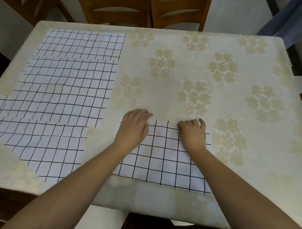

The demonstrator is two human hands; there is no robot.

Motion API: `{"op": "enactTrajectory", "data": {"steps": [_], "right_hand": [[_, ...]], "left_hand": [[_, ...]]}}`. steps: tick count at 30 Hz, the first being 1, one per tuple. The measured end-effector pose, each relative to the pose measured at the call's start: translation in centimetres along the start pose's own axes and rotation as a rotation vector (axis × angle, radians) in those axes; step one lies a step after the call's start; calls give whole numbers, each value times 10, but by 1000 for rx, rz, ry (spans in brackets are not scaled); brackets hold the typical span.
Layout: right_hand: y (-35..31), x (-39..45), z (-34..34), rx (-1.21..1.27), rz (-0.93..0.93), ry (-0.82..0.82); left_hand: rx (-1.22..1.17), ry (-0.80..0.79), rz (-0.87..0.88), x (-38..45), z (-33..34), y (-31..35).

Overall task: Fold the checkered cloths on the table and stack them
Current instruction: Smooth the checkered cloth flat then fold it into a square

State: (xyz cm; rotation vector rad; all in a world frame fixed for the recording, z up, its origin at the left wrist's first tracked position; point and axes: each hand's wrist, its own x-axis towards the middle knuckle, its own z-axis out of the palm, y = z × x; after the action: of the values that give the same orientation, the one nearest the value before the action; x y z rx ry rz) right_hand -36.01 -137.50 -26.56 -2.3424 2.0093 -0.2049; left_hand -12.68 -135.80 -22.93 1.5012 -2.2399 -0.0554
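A white cloth with a black grid (161, 159) lies flat near the front edge of the table, in front of me. My left hand (133, 129) rests palm down on its far left corner, fingers spread. At the cloth's far edge, toward the right, my right hand (192, 132) has its fingers curled, pinching the cloth. Several more checkered cloths (63, 91) lie overlapped in a row down the left side of the table, unfolded.
The table (220, 74) is covered with a cream cloth printed with pale flower clusters. Wooden chairs (118, 6) stand behind the far edge. A blue fabric (290, 20) hangs at the far right. A dark floor shows below the front edge.
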Motion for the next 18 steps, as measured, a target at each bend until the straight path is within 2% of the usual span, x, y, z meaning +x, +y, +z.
{"op": "enactTrajectory", "data": {"steps": [2,4,9,13,18], "right_hand": [[3,0,5,15,-12,37],[4,0,10,51,-25,93],[-8,-16,8,188,-27,146],[-47,-50,17,185,-101,-10],[-56,-78,32,138,-55,-207]], "left_hand": [[-20,-33,46,-24,7,13],[7,-148,67,-50,18,18],[83,-414,-46,-78,36,17],[119,-480,-72,-79,41,17],[147,-499,-77,-82,42,17]]}}
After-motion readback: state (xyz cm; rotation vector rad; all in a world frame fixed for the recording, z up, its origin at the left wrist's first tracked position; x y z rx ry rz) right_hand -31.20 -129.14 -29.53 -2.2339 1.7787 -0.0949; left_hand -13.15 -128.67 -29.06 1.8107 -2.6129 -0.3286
